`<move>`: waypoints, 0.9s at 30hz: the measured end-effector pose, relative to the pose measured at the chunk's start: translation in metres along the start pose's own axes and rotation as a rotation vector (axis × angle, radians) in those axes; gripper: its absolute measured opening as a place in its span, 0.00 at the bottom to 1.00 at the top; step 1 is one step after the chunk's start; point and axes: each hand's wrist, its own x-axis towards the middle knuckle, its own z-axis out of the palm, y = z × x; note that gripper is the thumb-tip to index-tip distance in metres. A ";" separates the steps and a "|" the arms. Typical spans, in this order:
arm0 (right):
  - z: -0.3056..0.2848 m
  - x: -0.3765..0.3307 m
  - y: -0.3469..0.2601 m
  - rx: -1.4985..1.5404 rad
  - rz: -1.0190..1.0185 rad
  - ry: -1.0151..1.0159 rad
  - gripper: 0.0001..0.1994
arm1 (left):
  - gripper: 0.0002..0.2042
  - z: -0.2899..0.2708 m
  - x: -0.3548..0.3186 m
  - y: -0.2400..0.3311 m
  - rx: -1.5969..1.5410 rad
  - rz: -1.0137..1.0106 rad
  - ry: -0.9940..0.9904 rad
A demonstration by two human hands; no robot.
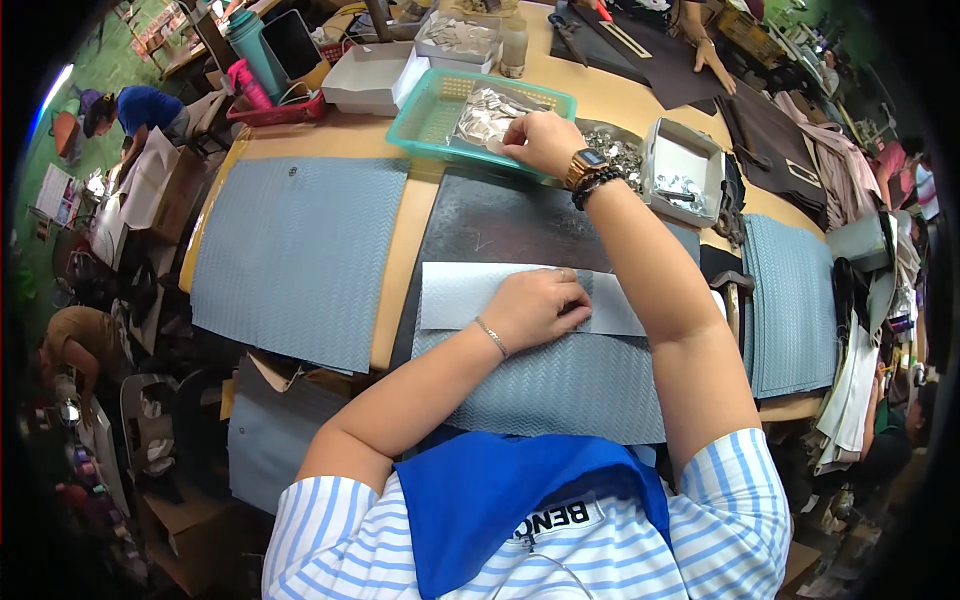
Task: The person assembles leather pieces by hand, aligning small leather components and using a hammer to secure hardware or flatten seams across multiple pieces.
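Head view: metal pieces [487, 112] under right-hand fingers [522, 143].

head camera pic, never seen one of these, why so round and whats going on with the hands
The camera sits on the person's head and looks down through a fisheye lens, so straight edges bend near the rim. No machine here, only two bare hands. The left hand presses flat on a pale strip lying over a grey woven-texture panel on the wooden table. The right hand, with a wristwatch, reaches to a bag of small silvery parts in a green plastic basket. A second grey panel lies to the left.
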 end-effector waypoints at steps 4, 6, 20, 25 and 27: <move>0.004 0.001 0.001 0.026 0.046 -0.006 0.11 | 0.06 0.001 -0.003 -0.004 0.010 0.002 0.012; -0.001 -0.003 0.006 0.115 0.023 0.109 0.10 | 0.06 0.002 -0.001 -0.002 -0.002 -0.003 0.013; -0.020 -0.249 -0.010 0.422 -0.061 0.280 0.08 | 0.12 -0.011 0.008 -0.012 -0.783 -0.524 -0.176; 0.005 -0.272 -0.002 0.474 -0.087 0.294 0.07 | 0.16 -0.003 0.005 -0.011 -0.702 -0.401 -0.169; 0.013 -0.276 0.001 0.610 0.055 0.262 0.07 | 0.15 -0.003 0.004 -0.010 -0.707 -0.420 -0.153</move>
